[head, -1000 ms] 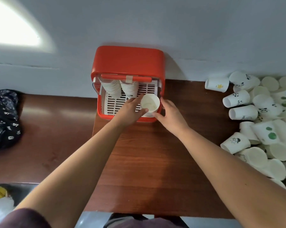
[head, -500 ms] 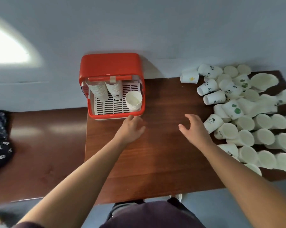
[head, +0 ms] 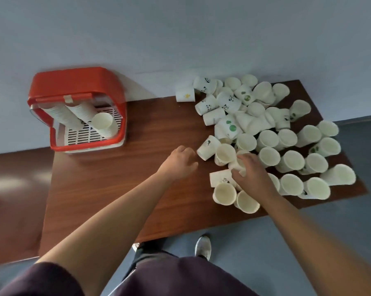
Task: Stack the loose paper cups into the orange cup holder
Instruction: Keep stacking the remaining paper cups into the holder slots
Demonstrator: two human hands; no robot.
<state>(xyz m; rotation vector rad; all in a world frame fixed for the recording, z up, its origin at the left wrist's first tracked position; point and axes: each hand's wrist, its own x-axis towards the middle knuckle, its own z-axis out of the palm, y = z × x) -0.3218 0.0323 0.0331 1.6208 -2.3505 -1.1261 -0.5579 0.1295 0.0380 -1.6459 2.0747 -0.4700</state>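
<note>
The orange cup holder (head: 73, 86) stands at the table's far left against the wall, with three stacks of white paper cups (head: 102, 122) leaning inside over a white grille. A big pile of loose paper cups (head: 267, 137), some printed with pandas or green dots, covers the table's right half. My right hand (head: 250, 174) reaches into the near left edge of the pile, its fingers closing around a cup (head: 237, 164) that is partly hidden under the hand. My left hand (head: 178, 161) hovers over bare table just left of the pile, fingers curled, holding nothing.
The brown wooden table (head: 116, 184) ends at a near edge beyond which are grey floor and my shoe (head: 202, 246). A lower brown surface (head: 16, 189) adjoins it on the left. A pale wall (head: 180, 39) runs behind everything.
Both hands left the holder after setting a cup on the right stack and moved right to the pile. My right hand now grasps a loose cup; the view swung right.
</note>
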